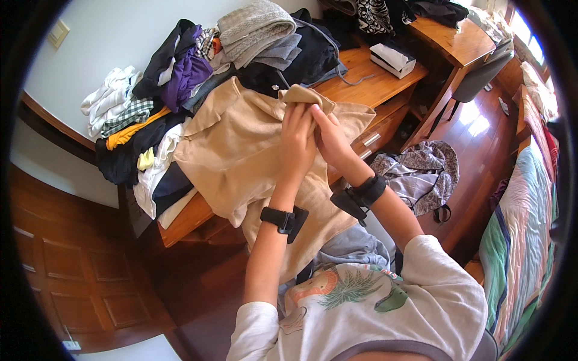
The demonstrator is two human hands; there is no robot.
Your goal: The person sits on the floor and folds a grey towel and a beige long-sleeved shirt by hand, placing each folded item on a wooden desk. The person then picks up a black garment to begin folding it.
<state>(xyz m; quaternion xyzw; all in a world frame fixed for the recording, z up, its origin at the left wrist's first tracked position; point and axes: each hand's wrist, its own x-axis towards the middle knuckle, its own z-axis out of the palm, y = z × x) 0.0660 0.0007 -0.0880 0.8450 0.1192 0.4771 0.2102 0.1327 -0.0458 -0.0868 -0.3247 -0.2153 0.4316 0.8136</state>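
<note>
A tan long-sleeved garment [226, 149] lies spread over the front of a wooden desk [180, 230] and hangs down over my lap. Near its upper middle, my left hand [298, 140] and my right hand [332, 137] come together on a folded, raised part of the same cloth, perhaps its collar. Fingers of both hands point away from me, with the fold at their tips. Both wrists wear black straps with a small dark piece attached. Parts of the palms are hidden, as is the cloth under the hands.
Heaped clothes, among them a purple garment [183, 81], a grey knitted piece [257, 31] and white clothes [108, 99], line the wall. A tissue box [393, 61] stands farther right. A patterned bag [415, 176] is on the floor, beside a bed with a striped quilt [515, 225].
</note>
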